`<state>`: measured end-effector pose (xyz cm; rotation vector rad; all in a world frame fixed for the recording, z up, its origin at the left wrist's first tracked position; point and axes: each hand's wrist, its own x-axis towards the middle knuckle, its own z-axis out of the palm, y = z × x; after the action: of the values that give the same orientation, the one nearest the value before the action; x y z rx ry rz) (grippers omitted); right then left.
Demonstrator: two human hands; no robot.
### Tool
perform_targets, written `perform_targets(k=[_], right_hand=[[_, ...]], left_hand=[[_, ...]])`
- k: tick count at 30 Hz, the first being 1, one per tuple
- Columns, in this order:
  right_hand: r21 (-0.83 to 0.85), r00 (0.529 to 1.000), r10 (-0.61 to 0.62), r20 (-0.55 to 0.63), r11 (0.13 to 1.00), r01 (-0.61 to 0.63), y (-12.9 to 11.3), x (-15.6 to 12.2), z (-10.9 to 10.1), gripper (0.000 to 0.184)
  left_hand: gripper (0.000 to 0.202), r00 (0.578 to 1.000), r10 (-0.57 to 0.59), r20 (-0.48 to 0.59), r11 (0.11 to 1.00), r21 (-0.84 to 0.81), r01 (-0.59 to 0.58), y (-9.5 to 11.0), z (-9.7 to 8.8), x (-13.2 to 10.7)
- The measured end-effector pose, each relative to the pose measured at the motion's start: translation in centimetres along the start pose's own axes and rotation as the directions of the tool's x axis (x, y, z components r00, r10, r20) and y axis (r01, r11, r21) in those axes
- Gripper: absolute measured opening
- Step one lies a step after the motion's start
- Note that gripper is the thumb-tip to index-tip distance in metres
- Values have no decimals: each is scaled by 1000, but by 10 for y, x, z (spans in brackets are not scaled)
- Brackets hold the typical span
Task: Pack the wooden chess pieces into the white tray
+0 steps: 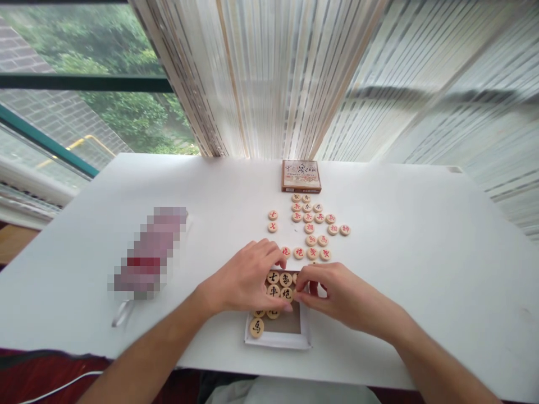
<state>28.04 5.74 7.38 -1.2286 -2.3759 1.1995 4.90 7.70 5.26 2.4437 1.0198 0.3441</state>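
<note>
A shallow white box tray (278, 340) sits near the table's front edge, holding several round wooden Chinese chess pieces with black characters, such as a horse piece (256, 327) in its near left corner. My left hand (248, 275) arches over the tray's left side, thumb and fingers apart, with the thumb above the pieces. At the tray's right side, my right hand (337, 292) has its thumb and index fingertip pinched at a chess piece, mostly hidden by the fingers, beside the black cannon piece (286, 294). Several red-character pieces (308, 217) lie beyond the hands.
A Chinese chess box lid (301, 176) lies at the back of the white table (421, 252). Two red pieces (273, 221) rest left of the main group. A blurred-out pinkish item (151, 252) with a white strap lies on the left. Curtains (269, 78) and a window stand behind.
</note>
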Motion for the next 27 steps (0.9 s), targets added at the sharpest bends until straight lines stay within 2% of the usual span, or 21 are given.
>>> perform_targets(k=[4, 10, 15, 22, 27], right_hand=[[-48, 1000, 16, -1, 999, -16, 1, 0, 2, 10], [-102, 1000, -14, 1, 995, 14, 0, 1, 5, 9], [-167, 1000, -19, -21, 986, 15, 0, 1, 4, 11], [-146, 996, -66, -57, 988, 57, 7, -1, 3, 8], [-150, 997, -69, -39, 987, 63, 9, -1, 2, 8]], left_hand=[[57, 999, 39, 1, 999, 29, -39, 5, 5, 2], [45, 999, 41, 7, 999, 33, -41, 6, 8, 3], [44, 999, 40, 17, 999, 26, -40, 5, 8, 3], [45, 999, 45, 20, 998, 32, -45, 4, 6, 3], [46, 998, 54, 21, 998, 33, -55, 4, 6, 3]])
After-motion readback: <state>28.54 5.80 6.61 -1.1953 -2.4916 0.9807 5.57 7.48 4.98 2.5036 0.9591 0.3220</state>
